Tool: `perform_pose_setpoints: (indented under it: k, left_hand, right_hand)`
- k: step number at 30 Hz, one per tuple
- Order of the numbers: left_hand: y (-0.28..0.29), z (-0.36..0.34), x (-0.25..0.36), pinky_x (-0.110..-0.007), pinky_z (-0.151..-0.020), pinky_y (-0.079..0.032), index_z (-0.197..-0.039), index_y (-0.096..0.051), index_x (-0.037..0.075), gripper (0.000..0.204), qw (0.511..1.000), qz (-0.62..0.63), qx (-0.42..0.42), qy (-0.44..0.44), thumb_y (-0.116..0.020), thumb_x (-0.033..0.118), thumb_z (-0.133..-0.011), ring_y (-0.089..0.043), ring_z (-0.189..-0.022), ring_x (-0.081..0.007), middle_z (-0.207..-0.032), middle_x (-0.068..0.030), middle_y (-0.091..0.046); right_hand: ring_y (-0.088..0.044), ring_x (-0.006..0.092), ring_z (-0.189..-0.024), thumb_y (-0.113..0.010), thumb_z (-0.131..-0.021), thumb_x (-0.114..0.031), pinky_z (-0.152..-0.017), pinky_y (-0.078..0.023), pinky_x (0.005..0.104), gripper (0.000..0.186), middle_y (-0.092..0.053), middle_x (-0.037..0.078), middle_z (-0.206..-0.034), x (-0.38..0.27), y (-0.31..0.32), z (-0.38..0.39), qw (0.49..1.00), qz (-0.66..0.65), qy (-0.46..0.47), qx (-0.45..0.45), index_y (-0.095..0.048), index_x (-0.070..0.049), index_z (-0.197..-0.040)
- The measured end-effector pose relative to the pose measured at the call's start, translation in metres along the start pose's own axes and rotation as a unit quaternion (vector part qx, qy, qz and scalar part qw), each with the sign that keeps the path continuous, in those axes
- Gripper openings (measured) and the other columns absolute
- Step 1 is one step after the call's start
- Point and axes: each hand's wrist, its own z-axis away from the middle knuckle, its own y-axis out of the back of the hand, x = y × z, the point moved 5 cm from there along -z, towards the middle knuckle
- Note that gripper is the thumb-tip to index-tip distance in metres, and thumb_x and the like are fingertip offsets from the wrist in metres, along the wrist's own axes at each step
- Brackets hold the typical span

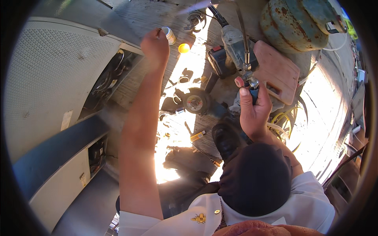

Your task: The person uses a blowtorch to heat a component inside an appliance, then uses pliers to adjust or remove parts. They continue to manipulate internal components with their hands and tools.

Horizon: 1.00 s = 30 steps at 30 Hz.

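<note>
My right hand point(255, 114) is closed around the blue handle of a gas torch point(247, 65). The torch has a red knob and a long curved metal neck, and a pale bluish flame point(197, 6) shows at the top edge. Stretched forward, my left hand point(154, 49) is closed, its fingertips bunched beside a small jar point(169, 35) with a white and yellow label. What those fingers hold, if anything, cannot be made out. Near the jar, an orange lid point(184, 48) lies on the floor.
White appliances point(59, 70) with open compartments stand at left. An angle grinder point(195, 102) lies mid-floor among scattered parts. A cordless power tool point(234, 43), a faded red plastic piece point(275, 70) and a rusty gas cylinder point(291, 25) are at upper right; yellow hose point(289, 120) coils below.
</note>
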Motion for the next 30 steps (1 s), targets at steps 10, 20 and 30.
perform_pose_setpoints:
  k: [10,20,30]
  left_hand:
    - [-0.01,-0.003,-0.012,-0.041,-0.079,-0.058,-0.102,-0.081,0.004,0.023,0.999,-0.017,-0.004,0.028,-0.072,0.021,-0.089,-0.076,-0.084,-0.0334,-0.091,-0.0159,-0.078]
    - [0.001,0.001,-0.006,-0.041,-0.079,-0.058,-0.097,-0.078,0.0,0.016,0.999,0.027,0.026,-0.005,-0.071,0.012,-0.089,-0.075,-0.086,-0.0341,-0.091,-0.0162,-0.077]
    - [0.003,-0.005,-0.003,-0.04,-0.075,-0.058,-0.096,-0.079,0.004,0.019,1.0,0.003,0.012,-0.013,-0.072,0.02,-0.088,-0.076,-0.081,-0.0338,-0.088,-0.0147,-0.078]
  right_hand:
    - [-0.048,0.0019,-0.073,-0.062,-0.107,-0.01,-0.067,-0.043,0.0202,0.023,-0.067,-0.004,-0.092,0.008,0.003,-0.001,0.999,-0.02,-0.04,0.02,-0.062,0.001,-0.127]
    - [-0.037,0.0,-0.065,-0.061,-0.108,-0.018,-0.058,-0.03,0.0188,0.022,-0.055,-0.008,-0.086,0.0,0.016,-0.006,0.986,-0.108,-0.008,0.128,-0.065,-0.003,-0.124]
    - [-0.037,-0.0003,-0.069,-0.06,-0.109,-0.018,-0.06,-0.03,0.018,0.024,-0.054,-0.009,-0.088,0.001,0.015,-0.005,0.99,-0.096,0.003,0.1,-0.064,-0.001,-0.126]
